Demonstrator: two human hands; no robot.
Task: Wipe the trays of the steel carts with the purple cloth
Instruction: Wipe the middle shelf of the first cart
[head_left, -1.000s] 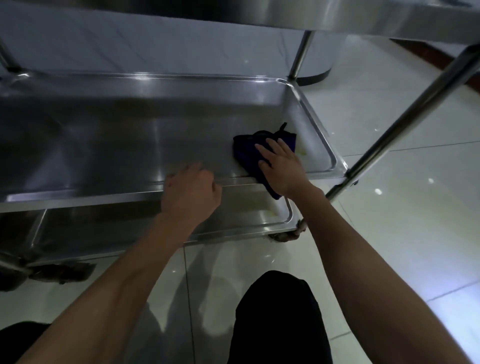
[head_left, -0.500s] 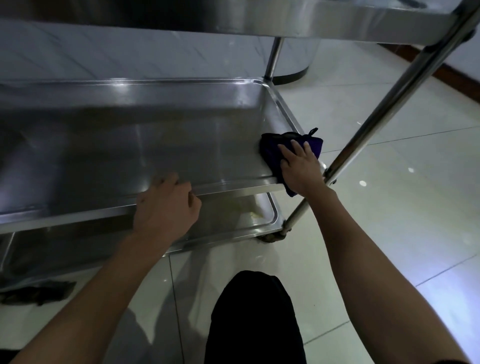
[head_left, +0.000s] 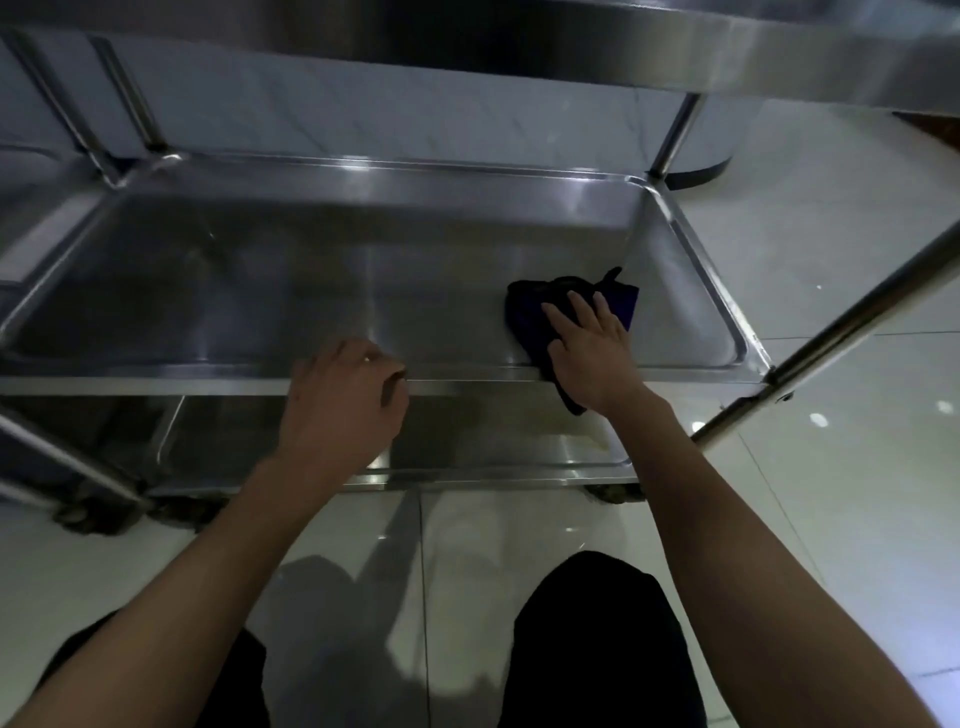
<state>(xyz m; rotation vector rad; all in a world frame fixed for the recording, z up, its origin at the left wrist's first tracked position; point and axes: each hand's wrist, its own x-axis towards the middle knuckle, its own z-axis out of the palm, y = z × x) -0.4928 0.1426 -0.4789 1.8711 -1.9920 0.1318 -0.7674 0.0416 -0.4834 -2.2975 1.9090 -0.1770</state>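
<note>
Fingers (head_left: 584, 317) flat on purple cloth (head_left: 530, 312); tray (head_left: 311, 291).

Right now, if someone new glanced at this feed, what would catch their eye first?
Most likely the right hand pressing the purple cloth flat into the near right part of the middle tray, with a tail of cloth hanging over the front rim. Next, the left hand curled over that same front rim, near its middle. Below, the bottom tray shows a pale yellowish smear near its right corner.
</note>
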